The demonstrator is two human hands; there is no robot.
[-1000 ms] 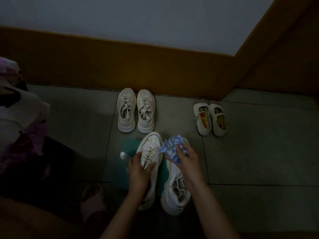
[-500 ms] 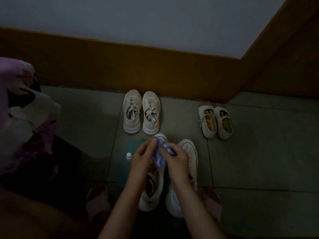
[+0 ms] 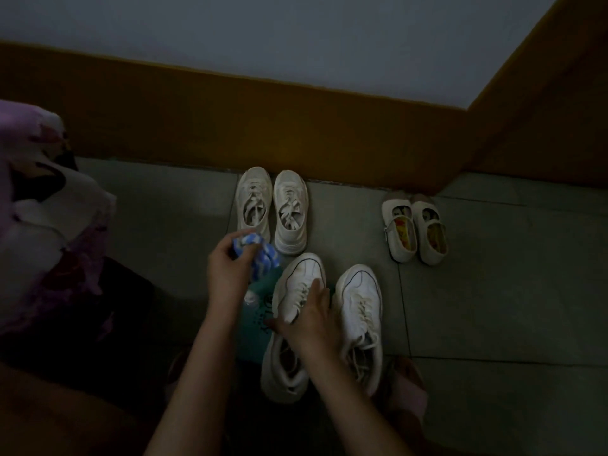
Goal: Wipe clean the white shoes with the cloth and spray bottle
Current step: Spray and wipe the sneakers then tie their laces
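1. Since the wiping falls to the cloth, what counts is where it hangs: the left hand [image 3: 227, 271] is clamped round the bunched blue-and-white cloth [image 3: 263, 258], up and left of the toe of the left white sneaker [image 3: 302, 274], near it but not touching; the two hands are apart.
2. The right hand [image 3: 309, 324] lies over that sneaker's laces, fingers spread and fairly straight; to my eye it steadies the shoe and does not grip it.
3. The sneaker's long axis runs from its heel by the person to its toe pointing at the skirting [image 3: 296, 133], tilted slightly right; the right white sneaker [image 3: 360, 291] lies just beside it, roughly parallel; the cloth hand is the nearer to the toe cap.
4. The spray bottle [image 3: 250, 297] shows only a pale cap, between the left forearm and the sneaker, on the teal mat [image 3: 255, 327]; the left hand is closer to it, but full.
5. Counted on the floor [image 3: 493, 291]: six shoes in three pairs, namely two white sneakers, two cream laced trainers [image 3: 255, 205] and two small strap shoes [image 3: 399, 235]; one cloth; one bottle; one mat.
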